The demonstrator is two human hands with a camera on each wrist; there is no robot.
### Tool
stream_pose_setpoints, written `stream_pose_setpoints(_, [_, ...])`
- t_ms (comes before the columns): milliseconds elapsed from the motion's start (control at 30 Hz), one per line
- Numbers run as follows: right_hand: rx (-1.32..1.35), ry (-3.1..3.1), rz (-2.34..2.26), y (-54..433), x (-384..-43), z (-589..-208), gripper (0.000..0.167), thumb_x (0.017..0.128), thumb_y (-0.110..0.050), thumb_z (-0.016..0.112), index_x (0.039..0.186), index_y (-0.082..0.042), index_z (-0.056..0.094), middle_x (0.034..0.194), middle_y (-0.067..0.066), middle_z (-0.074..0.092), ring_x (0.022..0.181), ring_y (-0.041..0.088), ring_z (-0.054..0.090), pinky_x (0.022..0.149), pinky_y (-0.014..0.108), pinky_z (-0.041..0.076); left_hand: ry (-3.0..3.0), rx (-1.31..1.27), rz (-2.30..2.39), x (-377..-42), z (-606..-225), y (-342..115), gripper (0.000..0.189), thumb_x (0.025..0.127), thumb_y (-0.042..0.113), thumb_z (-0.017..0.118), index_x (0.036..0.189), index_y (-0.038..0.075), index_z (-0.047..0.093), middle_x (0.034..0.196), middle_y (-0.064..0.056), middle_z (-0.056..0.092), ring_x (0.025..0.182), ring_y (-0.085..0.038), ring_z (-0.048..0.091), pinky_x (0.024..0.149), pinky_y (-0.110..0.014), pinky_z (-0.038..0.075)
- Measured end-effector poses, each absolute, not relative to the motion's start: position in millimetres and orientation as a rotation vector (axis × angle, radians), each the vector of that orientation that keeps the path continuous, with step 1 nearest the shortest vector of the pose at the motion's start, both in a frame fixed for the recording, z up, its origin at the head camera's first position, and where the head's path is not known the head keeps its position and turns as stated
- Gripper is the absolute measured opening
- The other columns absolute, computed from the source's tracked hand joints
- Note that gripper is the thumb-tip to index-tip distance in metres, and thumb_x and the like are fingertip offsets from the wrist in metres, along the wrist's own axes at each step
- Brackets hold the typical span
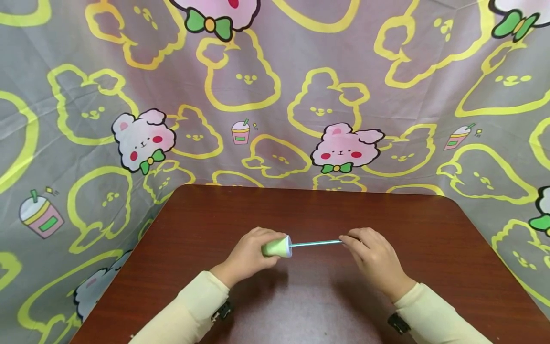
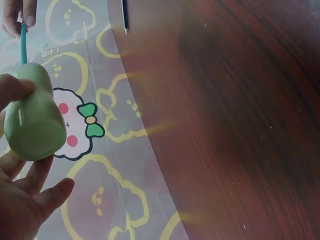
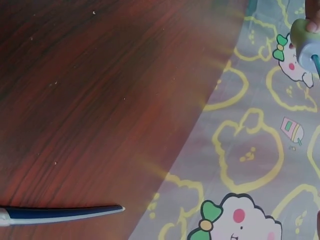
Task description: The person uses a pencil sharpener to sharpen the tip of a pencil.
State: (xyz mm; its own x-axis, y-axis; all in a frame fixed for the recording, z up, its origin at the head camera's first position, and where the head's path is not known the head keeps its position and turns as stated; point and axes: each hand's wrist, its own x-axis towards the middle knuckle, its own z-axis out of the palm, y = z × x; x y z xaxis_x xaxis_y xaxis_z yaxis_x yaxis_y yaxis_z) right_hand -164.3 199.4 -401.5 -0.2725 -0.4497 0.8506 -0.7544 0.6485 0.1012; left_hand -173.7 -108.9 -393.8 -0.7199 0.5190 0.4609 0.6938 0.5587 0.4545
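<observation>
In the head view, my left hand [image 1: 250, 253] grips a light green pencil sharpener [image 1: 275, 247] with a white end, held sideways above the table. A slim teal pencil [image 1: 315, 243] runs from that white end to my right hand [image 1: 378, 260], whose fingertips pinch its far end. How deep the pencil sits is hidden. From the left wrist view, the sharpener [image 2: 37, 117] shows a waisted body and a rounded base, with thumb and fingers around it. The right wrist view catches the sharpener's white face [image 3: 307, 56], where the pencil enters, at the upper right.
A dark brown wooden table [image 1: 240, 205] lies beneath both hands. Behind it and along its sides hangs a grey cloth [image 1: 275, 105] printed with cartoon bears. A dark blue and white pointed thing [image 3: 60, 214] shows at the lower left in the right wrist view; its kind is unclear.
</observation>
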Motion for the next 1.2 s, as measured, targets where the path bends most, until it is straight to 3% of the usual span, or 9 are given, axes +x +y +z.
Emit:
stream_pose_setpoints(500, [1.017, -1.978, 0.426, 195, -160, -403, 0.037, 0.104, -0.021, 0.043, 0.086, -0.002, 0.070, 0.083, 0.003, 0.060, 0.073, 0.017, 0.054, 0.059, 0.025, 0.047, -2.506, -1.051, -0.839, -174, -400, -110, 0.044, 0.070, 0.008, 0.082, 0.112, 0.010, 0.071, 0.105, -0.002, 0.071, 0.094, -0.019, 0.060, 0.080, -0.031, 0.051])
stream_pose_setpoints(700, [0.900, -2.479, 0.739, 195, -151, -395, 0.002, 0.083, -0.004, 0.072, 0.084, -0.003, 0.073, 0.079, -0.005, 0.063, 0.072, 0.008, 0.057, 0.066, 0.028, 0.051, -2.310, -1.124, -0.594, -177, -404, -109, 0.046, 0.066, 0.007, 0.083, 0.110, 0.013, 0.073, 0.105, -0.004, 0.070, 0.096, -0.020, 0.059, 0.080, -0.030, 0.052])
stream_pose_setpoints(733, [0.855, -2.585, 0.825, 195, -149, -392, 0.005, 0.080, -0.002, 0.074, 0.085, -0.002, 0.073, 0.079, -0.005, 0.064, 0.072, 0.007, 0.058, 0.066, 0.028, 0.052, -2.280, -1.140, -0.557, -177, -404, -108, 0.046, 0.065, 0.007, 0.084, 0.110, 0.014, 0.074, 0.105, -0.003, 0.070, 0.095, -0.020, 0.059, 0.080, -0.030, 0.052])
stream_pose_setpoints(833, [0.727, -2.790, 0.976, 197, -147, -385, 0.006, 0.085, -0.006, 0.070, 0.088, -0.003, 0.074, 0.081, -0.005, 0.067, 0.072, 0.007, 0.059, 0.065, 0.029, 0.050, -2.247, -1.165, -0.496, -178, -404, -108, 0.046, 0.064, 0.009, 0.085, 0.109, 0.014, 0.074, 0.104, -0.002, 0.070, 0.094, -0.020, 0.059, 0.080, -0.030, 0.051])
stream_pose_setpoints(867, [0.715, -2.805, 0.980, 197, -147, -384, 0.007, 0.085, -0.007, 0.070, 0.089, -0.003, 0.074, 0.082, -0.005, 0.066, 0.073, 0.007, 0.060, 0.070, 0.031, 0.052, -2.263, -1.164, -0.500, -178, -404, -108, 0.046, 0.065, 0.009, 0.084, 0.109, 0.014, 0.074, 0.104, -0.002, 0.070, 0.094, -0.019, 0.059, 0.081, -0.030, 0.051])
stream_pose_setpoints(1000, [0.805, -2.610, 0.714, 196, -148, -388, 0.013, 0.082, -0.009, 0.074, 0.095, -0.008, 0.074, 0.087, -0.009, 0.063, 0.077, 0.007, 0.058, 0.075, 0.035, 0.053, -2.404, -1.102, -0.642, -175, -401, -110, 0.045, 0.068, 0.008, 0.082, 0.112, 0.013, 0.072, 0.105, -0.001, 0.070, 0.095, -0.019, 0.059, 0.082, -0.031, 0.051])
stream_pose_setpoints(1067, [0.882, -2.426, 0.556, 195, -150, -392, 0.012, 0.090, -0.018, 0.068, 0.096, -0.009, 0.074, 0.087, -0.008, 0.063, 0.078, 0.009, 0.058, 0.073, 0.033, 0.053, -2.470, -1.062, -0.750, -174, -399, -110, 0.044, 0.070, 0.007, 0.081, 0.113, 0.012, 0.071, 0.106, -0.002, 0.071, 0.097, -0.020, 0.060, 0.082, -0.033, 0.052])
stream_pose_setpoints(1133, [0.938, -2.241, 0.436, 194, -152, -396, 0.025, 0.097, -0.027, 0.059, 0.094, -0.007, 0.073, 0.086, -0.005, 0.063, 0.075, 0.012, 0.056, 0.062, 0.029, 0.049, -2.509, -1.035, -0.834, -173, -398, -110, 0.043, 0.072, 0.006, 0.080, 0.114, 0.011, 0.071, 0.107, -0.003, 0.070, 0.098, -0.021, 0.061, 0.083, -0.034, 0.052])
stream_pose_setpoints(1200, [0.977, -2.113, 0.401, 193, -153, -399, 0.040, 0.102, -0.032, 0.045, 0.090, -0.006, 0.073, 0.083, -0.003, 0.062, 0.071, 0.014, 0.055, 0.059, 0.027, 0.048, -2.523, -1.025, -0.877, -172, -397, -111, 0.043, 0.072, 0.005, 0.080, 0.114, 0.011, 0.071, 0.108, -0.003, 0.070, 0.099, -0.021, 0.062, 0.083, -0.034, 0.052])
